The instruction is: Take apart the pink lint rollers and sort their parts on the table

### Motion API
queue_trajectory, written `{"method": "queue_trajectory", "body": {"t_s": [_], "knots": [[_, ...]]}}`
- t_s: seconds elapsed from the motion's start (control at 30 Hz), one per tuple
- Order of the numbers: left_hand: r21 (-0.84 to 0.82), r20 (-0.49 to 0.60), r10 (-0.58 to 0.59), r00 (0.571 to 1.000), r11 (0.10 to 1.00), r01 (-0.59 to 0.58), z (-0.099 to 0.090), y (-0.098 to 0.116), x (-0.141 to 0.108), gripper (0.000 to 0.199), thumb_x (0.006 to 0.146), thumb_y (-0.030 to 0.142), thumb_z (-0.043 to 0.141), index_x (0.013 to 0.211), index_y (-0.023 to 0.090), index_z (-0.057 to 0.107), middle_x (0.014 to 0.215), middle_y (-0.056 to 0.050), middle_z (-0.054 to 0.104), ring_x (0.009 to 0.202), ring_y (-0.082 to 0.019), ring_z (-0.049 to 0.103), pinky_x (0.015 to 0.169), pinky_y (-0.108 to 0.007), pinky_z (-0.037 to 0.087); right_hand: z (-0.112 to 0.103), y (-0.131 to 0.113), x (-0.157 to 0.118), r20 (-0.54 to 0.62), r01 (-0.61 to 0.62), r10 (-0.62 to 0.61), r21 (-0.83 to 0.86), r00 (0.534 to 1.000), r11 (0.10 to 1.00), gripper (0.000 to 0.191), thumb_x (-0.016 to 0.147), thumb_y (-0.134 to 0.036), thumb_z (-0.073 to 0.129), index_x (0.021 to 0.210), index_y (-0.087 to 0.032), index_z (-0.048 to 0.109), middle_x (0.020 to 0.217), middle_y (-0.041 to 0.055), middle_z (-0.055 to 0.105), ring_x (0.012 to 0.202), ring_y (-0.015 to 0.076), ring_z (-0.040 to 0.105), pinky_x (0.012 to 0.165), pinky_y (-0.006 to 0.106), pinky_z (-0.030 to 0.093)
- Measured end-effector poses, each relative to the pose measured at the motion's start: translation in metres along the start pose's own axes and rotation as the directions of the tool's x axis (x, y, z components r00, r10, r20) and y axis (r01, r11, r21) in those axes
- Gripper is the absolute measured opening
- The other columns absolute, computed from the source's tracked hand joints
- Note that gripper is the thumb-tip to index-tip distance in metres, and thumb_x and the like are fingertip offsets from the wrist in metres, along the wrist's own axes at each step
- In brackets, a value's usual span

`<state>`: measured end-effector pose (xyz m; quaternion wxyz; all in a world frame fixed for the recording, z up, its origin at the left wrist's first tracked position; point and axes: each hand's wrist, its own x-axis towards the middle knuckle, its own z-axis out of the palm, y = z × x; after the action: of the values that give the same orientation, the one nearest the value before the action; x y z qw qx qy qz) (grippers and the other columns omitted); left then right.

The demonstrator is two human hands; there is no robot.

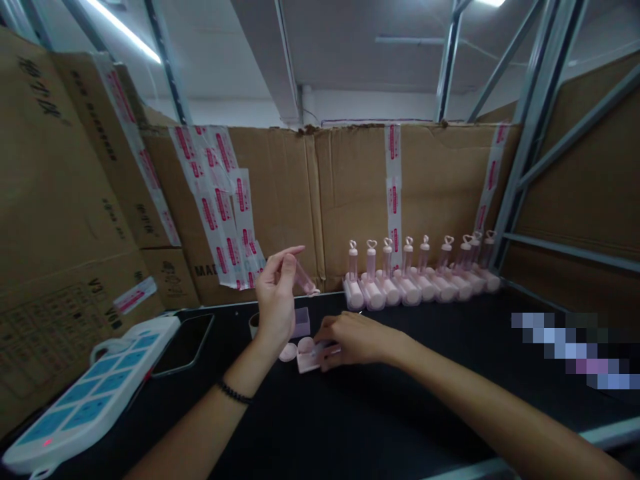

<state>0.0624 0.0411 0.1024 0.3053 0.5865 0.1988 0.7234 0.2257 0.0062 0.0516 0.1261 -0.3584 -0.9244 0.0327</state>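
My left hand [277, 293] is raised above the black surface. Its fingers are closed on a clear pink tube [304, 277] that slants down to the right, with a small light tip at its lower end. Low on the surface, my right hand [353, 339] has its fingers closed around the right end of a small pale pink case [307, 361]; the fingers hide part of it. A round pink piece [288, 352] lies at the case's left. Behind my left wrist is a small lilac open box [301, 322], partly covered.
Several pink cases with upright tubes and heart-shaped tops [411, 293] stand in a row at the back right. A white power strip [95, 393] and a dark phone [186, 343] lie at left. Cardboard walls [350, 200] and metal posts [530, 133] enclose the surface.
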Motion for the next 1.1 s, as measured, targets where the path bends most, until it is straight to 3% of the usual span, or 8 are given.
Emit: {"method": "queue_trajectory", "body": {"t_s": [0.1, 0.3, 0.5, 0.57, 0.63, 0.77, 0.93, 1.1], "knots": [[-0.179, -0.065, -0.015, 0.998, 0.984, 0.003, -0.004, 0.001, 0.008, 0.020, 0.090, 0.041, 0.073, 0.091, 0.021, 0.073, 0.099, -0.003, 0.068, 0.070, -0.009, 0.054, 0.065, -0.020, 0.047, -0.005, 0.012, -0.004, -0.271, -0.050, 0.086, 0.136, 0.959, 0.989, 0.027, 0.095, -0.041, 0.063, 0.108, -0.020, 0.073, 0.105, 0.0086, 0.073, 0.088, 0.0205, 0.069, 0.072, 0.028, 0.042], [-0.362, 0.004, -0.176, 0.984, 0.917, 0.166, -0.002, -0.008, 0.004, 0.023, 0.082, 0.037, 0.082, 0.087, 0.018, 0.070, 0.097, -0.002, 0.068, 0.074, -0.009, 0.060, 0.073, -0.023, 0.055, -0.026, 0.031, -0.021, -0.567, -0.001, 0.459, 0.629, 0.684, 0.778, 0.038, 0.101, -0.052, 0.050, 0.111, -0.017, 0.063, 0.078, 0.0014, 0.070, 0.070, 0.0164, 0.063, 0.066, 0.027, 0.046], [-0.041, 0.101, -0.198, 0.975, 0.978, 0.203, 0.002, -0.017, -0.005, 0.019, 0.089, 0.037, 0.071, 0.091, 0.018, 0.074, 0.093, -0.005, 0.071, 0.080, -0.016, 0.065, 0.084, -0.035, 0.056, -0.031, 0.031, -0.029, -0.621, 0.097, 0.399, 0.610, 0.675, 0.787, 0.043, 0.104, -0.051, 0.044, 0.079, -0.020, 0.058, 0.067, -0.0013, 0.059, 0.064, 0.0136, 0.057, 0.065, 0.026, 0.043], [0.351, 0.170, -0.020, 0.985, 0.935, -0.042, 0.001, -0.013, -0.008, 0.017, 0.091, 0.032, 0.066, 0.091, 0.018, 0.076, 0.095, -0.008, 0.071, 0.092, -0.023, 0.065, 0.093, -0.043, 0.052, -0.030, 0.031, -0.030, -0.601, 0.078, 0.438, 0.642, 0.669, 0.762, 0.046, 0.104, -0.052, 0.043, 0.073, -0.020, 0.056, 0.062, -0.0021, 0.057, 0.059, 0.0129, 0.054, 0.062, 0.026, 0.041], [0.623, 0.365, 0.153, 0.918, 0.692, -0.363, 0.003, -0.008, -0.015, 0.019, 0.092, 0.027, 0.063, 0.103, 0.019, 0.075, 0.109, -0.011, 0.070, 0.109, -0.029, 0.061, 0.105, -0.052, 0.044, -0.026, 0.030, -0.030, -0.584, 0.047, 0.475, 0.662, 0.658, 0.748, 0.051, 0.104, -0.052, 0.042, 0.066, -0.020, 0.054, 0.059, -0.0015, 0.056, 0.058, 0.0132, 0.053, 0.061, 0.027, 0.040], [0.641, 0.670, 0.080, 0.738, 0.440, -0.629, 0.012, -0.009, -0.038, 0.037, 0.097, 0.023, 0.055, 0.134, 0.017, 0.057, 0.127, -0.015, 0.064, 0.118, -0.031, 0.059, 0.105, -0.051, 0.046, -0.014, 0.025, -0.025, -0.594, 0.019, 0.485, 0.645, 0.642, 0.764, 0.055, 0.104, -0.054, 0.041, 0.062, -0.020, 0.053, 0.059, 0.0002, 0.057, 0.060, 0.0152, 0.055, 0.062, 0.028, 0.040], [0.673, 0.708, -0.009, 0.707, 0.315, -0.670, 0.015, -0.021, -0.049, 0.030, 0.101, 0.014, 0.040, 0.128, 0.015, 0.053, 0.111, -0.013, 0.065, 0.103, -0.028, 0.064, 0.092, -0.042, 0.053, -0.005, 0.019, -0.022, -0.601, -0.027, 0.465, 0.593, 0.650, 0.805, 0.047, 0.102, -0.055, 0.044, 0.072, -0.020, 0.055, 0.070, 0.0014, 0.061, 0.070, 0.0179, 0.058, 0.067, 0.030, 0.042], [0.700, 0.699, -0.052, 0.713, 0.252, -0.668, 0.018, -0.016, -0.046, 0.029, 0.106, 0.040, 0.041, 0.111, 0.017, 0.058, 0.097, -0.011, 0.068, 0.086, -0.026, 0.069, 0.066, -0.031, 0.050, -0.009, 0.021, -0.025, -0.617, -0.014, 0.425, 0.557, 0.663, 0.831, 0.044, 0.104, -0.051, 0.041, 0.072, -0.022, 0.050, 0.070, 0.0007, 0.056, 0.071, 0.0176, 0.054, 0.066, 0.030, 0.040]]}}
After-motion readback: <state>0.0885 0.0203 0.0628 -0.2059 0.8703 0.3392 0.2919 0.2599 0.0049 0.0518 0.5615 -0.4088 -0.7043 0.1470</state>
